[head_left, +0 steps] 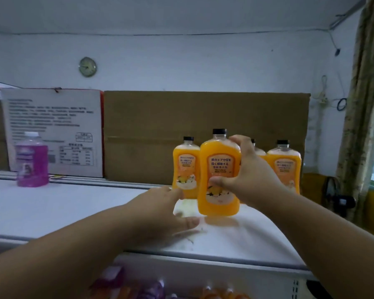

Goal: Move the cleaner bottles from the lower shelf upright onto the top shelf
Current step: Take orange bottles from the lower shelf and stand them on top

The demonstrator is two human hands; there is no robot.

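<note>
Gripping an upright orange bottle [219,175], right hand [244,171] above top shelf [63,203].

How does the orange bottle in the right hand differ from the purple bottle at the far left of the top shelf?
The orange bottle has a black cap; the purple bottle has a pale one. The orange bottle is gripped by the right hand, while the purple bottle stands alone, untouched. The orange bottle sits among three similar bottles; the purple one has none beside it. Both are upright on the top shelf.

Head view, close over top shelf [73,203]
</note>
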